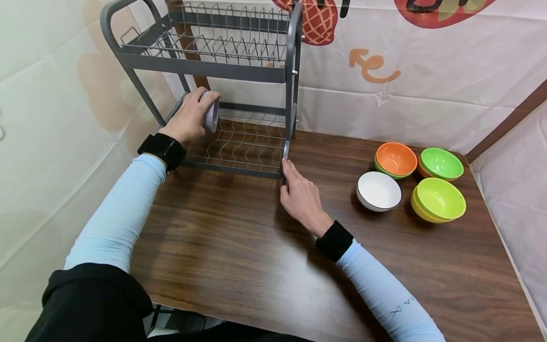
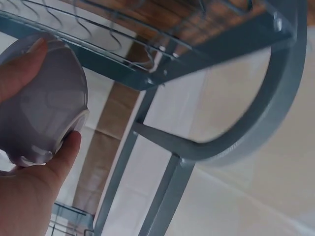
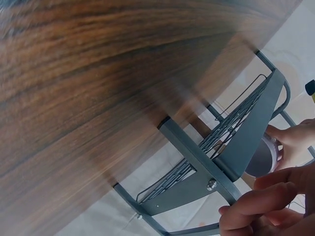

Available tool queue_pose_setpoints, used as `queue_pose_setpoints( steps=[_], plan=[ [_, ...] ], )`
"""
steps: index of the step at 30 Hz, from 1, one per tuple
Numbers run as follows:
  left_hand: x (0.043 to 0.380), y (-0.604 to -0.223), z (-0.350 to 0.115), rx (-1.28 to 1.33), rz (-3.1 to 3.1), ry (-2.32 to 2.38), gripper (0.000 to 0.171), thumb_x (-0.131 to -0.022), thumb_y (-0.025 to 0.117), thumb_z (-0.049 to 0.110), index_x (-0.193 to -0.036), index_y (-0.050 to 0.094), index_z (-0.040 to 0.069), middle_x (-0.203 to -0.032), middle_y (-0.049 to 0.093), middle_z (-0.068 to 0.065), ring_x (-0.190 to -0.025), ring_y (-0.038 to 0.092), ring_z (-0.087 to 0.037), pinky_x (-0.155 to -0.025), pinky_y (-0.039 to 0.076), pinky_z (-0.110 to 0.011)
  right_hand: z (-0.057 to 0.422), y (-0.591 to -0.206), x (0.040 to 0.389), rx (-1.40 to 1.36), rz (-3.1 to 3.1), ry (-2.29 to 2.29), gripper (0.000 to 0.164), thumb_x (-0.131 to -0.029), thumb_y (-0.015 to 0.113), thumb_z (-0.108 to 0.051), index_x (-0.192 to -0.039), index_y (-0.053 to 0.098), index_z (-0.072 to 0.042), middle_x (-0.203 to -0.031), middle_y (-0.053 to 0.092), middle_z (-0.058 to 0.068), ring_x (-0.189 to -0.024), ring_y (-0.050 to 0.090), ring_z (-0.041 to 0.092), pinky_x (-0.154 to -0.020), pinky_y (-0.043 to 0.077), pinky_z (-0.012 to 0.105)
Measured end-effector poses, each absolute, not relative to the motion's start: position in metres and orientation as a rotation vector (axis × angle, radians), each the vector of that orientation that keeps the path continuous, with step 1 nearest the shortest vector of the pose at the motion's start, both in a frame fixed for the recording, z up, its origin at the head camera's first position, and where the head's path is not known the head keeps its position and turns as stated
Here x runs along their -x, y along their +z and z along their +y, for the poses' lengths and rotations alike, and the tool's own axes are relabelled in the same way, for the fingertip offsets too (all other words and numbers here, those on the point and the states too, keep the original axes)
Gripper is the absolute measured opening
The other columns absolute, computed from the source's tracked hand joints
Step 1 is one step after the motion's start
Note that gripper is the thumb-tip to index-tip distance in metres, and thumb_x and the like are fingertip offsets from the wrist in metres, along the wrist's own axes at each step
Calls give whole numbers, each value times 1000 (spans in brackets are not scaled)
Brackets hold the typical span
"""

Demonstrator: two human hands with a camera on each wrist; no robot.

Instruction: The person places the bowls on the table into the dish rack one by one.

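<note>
My left hand (image 1: 188,118) holds a greyish-purple bowl (image 1: 212,117) turned up on its side, over the left part of the dark grey dish rack's (image 1: 205,66) lower tier. In the left wrist view, thumb and fingers grip the bowl (image 2: 54,101) at its rim and foot. My right hand (image 1: 302,197) is at the rack's front right post, the index finger lying along it. Curled fingers (image 3: 261,199) hold that post in the right wrist view, with the purple bowl (image 3: 263,160) beyond.
On the table's right stand a white bowl (image 1: 379,191), an orange bowl (image 1: 396,159) on a green one, a green bowl (image 1: 442,164) on an orange one, and a lime bowl (image 1: 440,198) on a yellow one. Cloth-covered walls (image 1: 342,104) rise behind and beside the brown table (image 1: 239,242).
</note>
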State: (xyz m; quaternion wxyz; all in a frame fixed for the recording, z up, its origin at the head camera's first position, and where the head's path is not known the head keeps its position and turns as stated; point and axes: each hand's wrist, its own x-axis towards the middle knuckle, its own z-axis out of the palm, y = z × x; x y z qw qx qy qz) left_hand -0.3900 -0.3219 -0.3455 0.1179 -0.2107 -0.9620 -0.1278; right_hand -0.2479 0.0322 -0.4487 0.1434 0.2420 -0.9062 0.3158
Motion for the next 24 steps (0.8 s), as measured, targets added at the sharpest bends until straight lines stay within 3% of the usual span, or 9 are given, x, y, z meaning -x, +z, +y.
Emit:
queue_pose_setpoints(
  steps=[6,10,18,24],
  plan=[
    [410,-342,-326,584,-2914,-316,108,-74,78,-21,-164,32,15,-154,29,-28,-141,28,-55,-107,37,-70,34,-444,249,-703,-2644,884,66,-100,51,-4,-164,37,-8,-160,46,17,-44,28,14,-43,22,27],
    [421,-348,-331,582,-2946,-253,107,-74,80,-20,-164,31,11,-152,31,-32,-139,30,-59,-107,35,-72,34,-443,248,-700,-2667,868,66,-100,52,-4,-164,38,-9,-160,46,16,-44,31,15,-42,24,27],
    [435,-359,-345,567,-2962,-62,105,-73,83,-10,-163,32,8,-146,35,-34,-132,37,-60,-102,36,-77,33,-445,249,-710,-2651,859,65,-99,53,-3,-162,41,-7,-159,48,16,-43,24,12,-41,21,26],
    [442,-360,-349,512,-2964,25,104,-72,83,-6,-162,32,9,-149,34,-35,-138,27,-58,-107,27,-76,34,-445,251,-701,-2642,865,65,-98,53,-2,-162,42,-7,-158,49,16,-43,24,11,-42,21,25]
  ],
)
